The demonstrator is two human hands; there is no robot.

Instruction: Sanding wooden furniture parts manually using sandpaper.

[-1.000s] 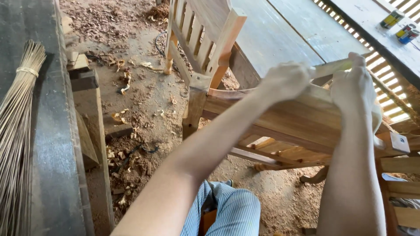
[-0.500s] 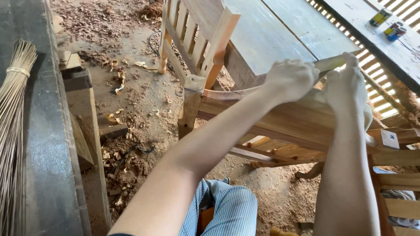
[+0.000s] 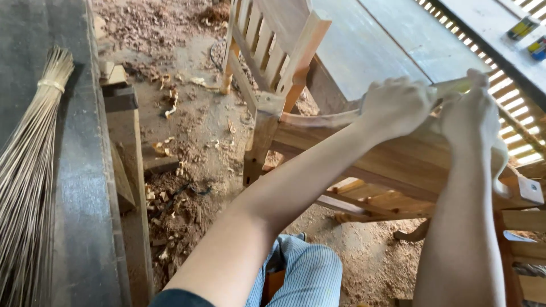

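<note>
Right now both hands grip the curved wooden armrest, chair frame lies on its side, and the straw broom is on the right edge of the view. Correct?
Not quite. The head view shows the straw broom at the left edge, not the right. The rest holds: the left hand and right hand both grip the curved wooden armrest, and the chair frame lies on its side.

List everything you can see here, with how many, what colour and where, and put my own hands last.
wooden chair frame: one, pale brown, centre right, lying tilted under both hands
slatted chair part: one, pale wood, top centre
broom: one, straw-coloured, far left on the dark bench
dark bench: one, grey-black, left edge
wood shavings: many, brown, scattered on the dirt floor
small cans: two, yellow and blue, top right on the board
striped trousers: one knee, blue and white, bottom centre
left hand: closed over the frame's curved rail
right hand: gripping the same rail beside it
</note>
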